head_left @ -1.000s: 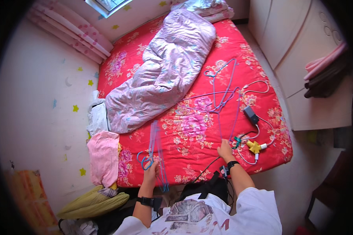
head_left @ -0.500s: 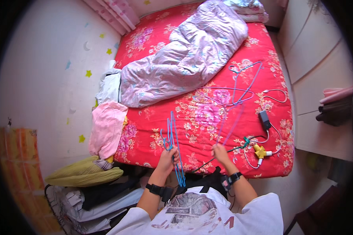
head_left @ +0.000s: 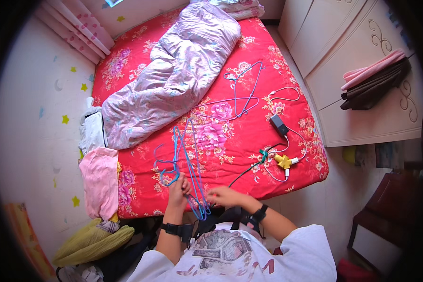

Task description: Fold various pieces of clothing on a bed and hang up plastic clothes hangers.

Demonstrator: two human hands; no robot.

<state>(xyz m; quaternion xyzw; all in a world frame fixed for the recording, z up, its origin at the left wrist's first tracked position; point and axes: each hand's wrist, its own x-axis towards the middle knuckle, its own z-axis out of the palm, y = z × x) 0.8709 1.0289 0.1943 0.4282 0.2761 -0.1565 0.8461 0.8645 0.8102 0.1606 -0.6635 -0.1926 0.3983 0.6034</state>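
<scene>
My left hand [head_left: 178, 190] is closed round a bundle of thin blue and purple clothes hangers [head_left: 177, 155], held over the bed's near edge with their hooks to the left. At the bundle's right side is my right hand [head_left: 224, 196], its fingers bent against the wire of a purplish hanger [head_left: 196, 160]; the fingertips are small and partly blurred. Farther off on the red bed cover [head_left: 211, 171] lie a purple hanger [head_left: 211, 102] and a blue-violet hanger [head_left: 248, 89], overlapping each other.
A crumpled lilac quilt [head_left: 169, 70] crosses the bed. On the right lie a black adapter [head_left: 278, 125], white cables and a yellow plug block [head_left: 283, 161]. Pink cloth [head_left: 100, 181] hangs at the left edge, above an olive cloth [head_left: 94, 244]. Wardrobe doors [head_left: 357, 113] stand at right.
My right hand has brought a purplish hanger leftward from the middle of the bed to the bundle in my left hand. The view has shifted to the right.
</scene>
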